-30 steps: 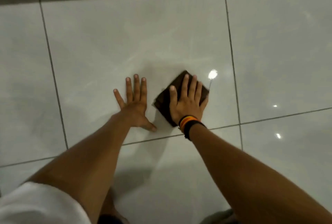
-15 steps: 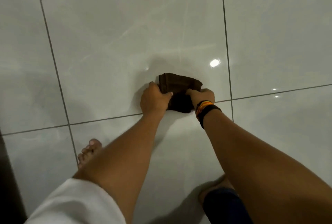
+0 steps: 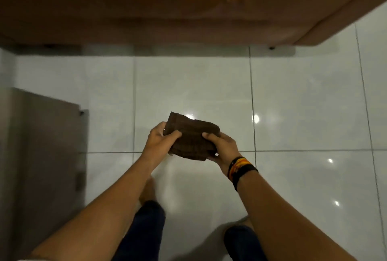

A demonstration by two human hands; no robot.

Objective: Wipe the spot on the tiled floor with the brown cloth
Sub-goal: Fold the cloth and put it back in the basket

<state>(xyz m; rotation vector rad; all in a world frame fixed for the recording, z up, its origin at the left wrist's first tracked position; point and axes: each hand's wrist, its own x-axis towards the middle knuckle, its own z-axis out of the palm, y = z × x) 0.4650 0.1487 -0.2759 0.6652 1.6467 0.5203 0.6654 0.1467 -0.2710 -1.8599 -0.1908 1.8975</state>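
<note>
A folded brown cloth (image 3: 191,136) is held in the air well above the glossy white tiled floor (image 3: 303,103). My left hand (image 3: 160,141) grips its left edge, thumb on top. My right hand (image 3: 223,145), with orange and black bands on the wrist, grips its right edge. I stand upright and look down at the floor. No spot shows on the tiles; only bright light reflections are visible.
A brown leather sofa (image 3: 167,5) spans the far side, with a small black foot (image 3: 271,47) on the floor. A grey low cabinet or table (image 3: 39,156) stands at the left. My legs in dark trousers (image 3: 144,231) and a bare foot are below.
The right hand was pressing the cloth flat on the floor; both hands then took hold of it and lifted it. I have risen, and the sofa and grey furniture have come into view.
</note>
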